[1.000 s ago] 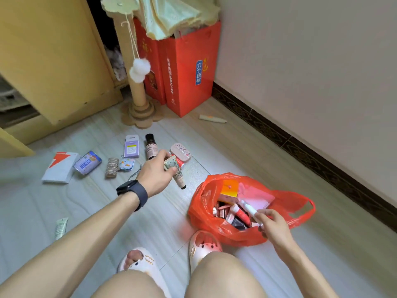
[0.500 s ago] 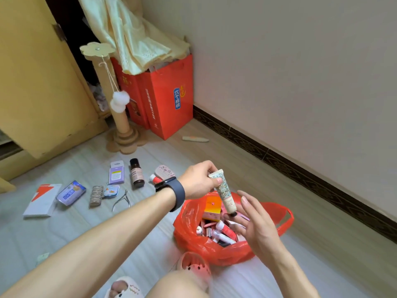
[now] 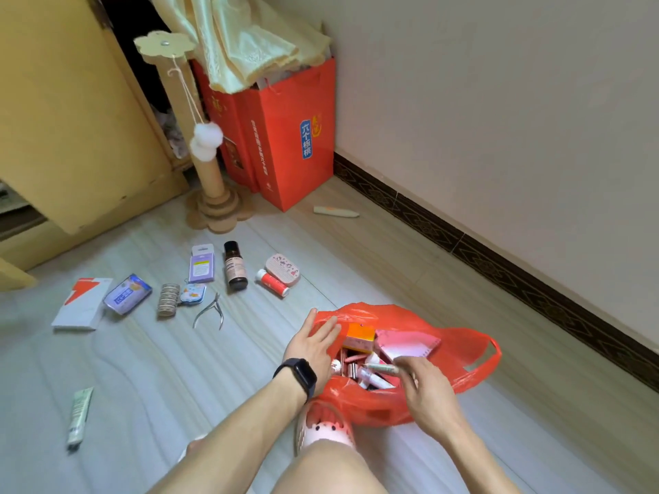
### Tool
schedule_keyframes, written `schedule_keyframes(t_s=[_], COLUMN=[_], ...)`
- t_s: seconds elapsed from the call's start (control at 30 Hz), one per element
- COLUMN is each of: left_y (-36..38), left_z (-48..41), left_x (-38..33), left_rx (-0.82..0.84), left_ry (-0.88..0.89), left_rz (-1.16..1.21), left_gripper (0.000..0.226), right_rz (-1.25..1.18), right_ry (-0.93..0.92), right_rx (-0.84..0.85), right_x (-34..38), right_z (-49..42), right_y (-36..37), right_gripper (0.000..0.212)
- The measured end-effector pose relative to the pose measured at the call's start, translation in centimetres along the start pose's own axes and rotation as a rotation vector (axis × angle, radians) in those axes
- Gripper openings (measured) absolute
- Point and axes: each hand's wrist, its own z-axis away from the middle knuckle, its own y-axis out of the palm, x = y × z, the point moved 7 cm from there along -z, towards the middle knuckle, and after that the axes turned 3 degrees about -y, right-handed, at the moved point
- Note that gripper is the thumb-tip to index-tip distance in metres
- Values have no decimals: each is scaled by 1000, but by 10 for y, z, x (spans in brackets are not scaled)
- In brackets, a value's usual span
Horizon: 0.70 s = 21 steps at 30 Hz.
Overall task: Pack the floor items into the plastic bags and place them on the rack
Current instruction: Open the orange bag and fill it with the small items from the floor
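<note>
An open red plastic bag (image 3: pixel 460 345) lies on the floor in front of my knees, holding several tubes, an orange box (image 3: pixel 359 337) and a pink packet (image 3: pixel 406 344). My right hand (image 3: pixel 424 386) is over the bag's mouth, fingers pinched on a patterned tube (image 3: pixel 381 367) that lies across the contents. My left hand (image 3: pixel 313 345) rests on the bag's left rim with fingers spread. Loose on the floor are a brown bottle (image 3: pixel 234 266), a red-and-white tube (image 3: pixel 272 282), a pink tin (image 3: pixel 282 269), nail nippers (image 3: pixel 211 310) and a green tube (image 3: pixel 80 415).
Further left lie a purple card (image 3: pixel 202 268), a stack of coins (image 3: pixel 168 300), a blue packet (image 3: pixel 127 293) and a white booklet (image 3: pixel 82 304). A cardboard cat post (image 3: pixel 210 180), red gift bags (image 3: pixel 292 137) and a white pen-like item (image 3: pixel 335 211) stand by the wall.
My left hand brought the patterned tube from the floor to the bag and passed it to my right hand. The right hand now holds it inside the bag; the left rests on the rim.
</note>
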Motion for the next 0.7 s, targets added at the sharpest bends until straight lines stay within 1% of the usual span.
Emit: schedule_keyframes(t_s=[0.03,0.07,0.1,0.13,0.17,0.23,0.3,0.37,0.43,0.5,0.6,0.7], left_y=[2,4,5,4,3,-2,-8,-11,-7,4,28,48], left_z=[2,5,7,10,13,20,28,35,39,42,43,35], left_x=[1,4,8,14,21,35,52,70,89,104,123,144], left_rx=[27,45,51,42,17,-73,-177,-249,-283,-282,-254,-227], left_ry=[-2,-14,-33,-57,-80,-117,-168,-245,-318,-372,-440,-500], left_rz=[-28,-36,-19,19,76,257,478,604,643,644,617,620], left_gripper=[48,47,48,49,50,54,65,72,72,75,81,86], right_rz=[111,235,328,365,363,320,236,137,81,55,16,20], right_ry=[-49,-48,-3,29,27,-50,-116,-160,-205,-241,-271,-297], right_rx=[121,246,330,356,343,284,235,177,105,45,9,3], right_x=[-1,-7,-14,-18,-18,-6,12,34,61,84,116,140], right_z=[-5,-7,-6,-7,-8,-12,-15,-17,-20,-27,-46,-84], right_y=[14,28,36,39,39,32,24,14,4,-4,-10,-8], right_gripper=[32,46,56,62,63,63,62,61,59,57,57,57])
